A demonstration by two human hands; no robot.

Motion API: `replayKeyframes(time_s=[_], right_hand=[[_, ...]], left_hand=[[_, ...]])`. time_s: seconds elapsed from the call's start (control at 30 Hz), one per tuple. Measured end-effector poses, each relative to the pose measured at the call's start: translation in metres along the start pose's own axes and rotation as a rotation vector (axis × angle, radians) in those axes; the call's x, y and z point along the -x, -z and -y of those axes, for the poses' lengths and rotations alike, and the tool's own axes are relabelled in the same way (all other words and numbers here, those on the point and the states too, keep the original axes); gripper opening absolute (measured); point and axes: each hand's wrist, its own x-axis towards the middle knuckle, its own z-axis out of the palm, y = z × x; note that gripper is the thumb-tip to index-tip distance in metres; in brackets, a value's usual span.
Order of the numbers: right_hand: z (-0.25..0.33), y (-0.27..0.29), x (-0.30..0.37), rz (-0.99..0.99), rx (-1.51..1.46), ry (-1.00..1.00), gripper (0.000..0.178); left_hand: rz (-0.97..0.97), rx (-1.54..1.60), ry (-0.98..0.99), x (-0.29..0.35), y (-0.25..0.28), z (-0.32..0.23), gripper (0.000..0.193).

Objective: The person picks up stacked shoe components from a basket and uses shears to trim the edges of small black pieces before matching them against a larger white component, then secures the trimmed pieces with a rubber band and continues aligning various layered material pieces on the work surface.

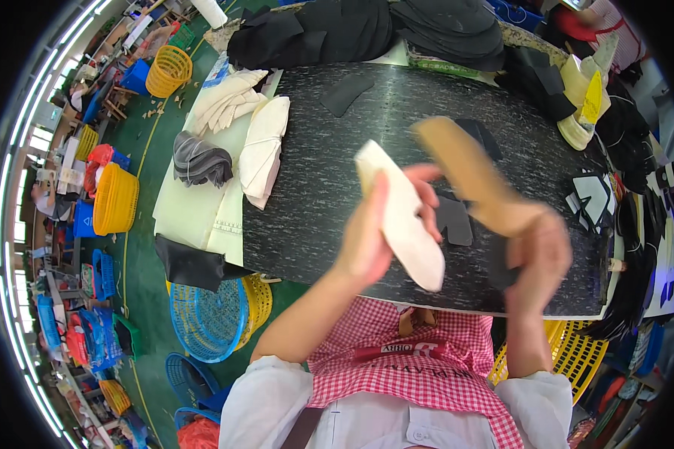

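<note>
My left hand (370, 232) grips a cream-white, sole-shaped piece (408, 221), held tilted above the dark speckled tabletop (314, 217). Whether it is a single piece or a thin stack I cannot tell. In my right hand (540, 243) is a long tan, sole-shaped piece (464, 165), smeared by motion and raised up and to the left. Dark cut pieces lie on the table between and behind the hands, among them a dark grey piece (453, 221) with a notch. A black piece (499, 263) shows beside my right hand, partly hidden by it.
Black cut pieces (314, 34) are heaped along the far edge. At the left lie bundled cream pieces (263, 150) and a tied grey bundle (202, 161). A cream shoe-last-like form (576, 105) stands far right. Below the table are a blue basket (209, 318) and a yellow basket (580, 359).
</note>
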Motion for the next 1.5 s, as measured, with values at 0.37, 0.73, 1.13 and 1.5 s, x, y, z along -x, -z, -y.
replayKeyframes(time_s=[0.37, 0.73, 1.13, 1.5], right_hand=[[0.004, -0.011, 0.026, 0.599, 0.544, 1.280, 0.019], [0.001, -0.012, 0.050, 0.605, 0.543, 1.351, 0.028], [0.006, -0.010, 0.038, 0.670, 0.625, 1.416, 0.027], [0.006, -0.007, 0.027, 0.762, 0.568, 1.106, 0.026]], left_hand=[[0.200, 0.252, 0.233, 0.012, -0.003, 0.005, 0.065], [0.166, 0.301, 0.185, 0.035, -0.021, -0.006, 0.084], [0.159, 0.189, 0.333, 0.028, -0.027, -0.002, 0.103], [0.160, 0.015, 0.158, 0.026, -0.038, 0.000, 0.089]])
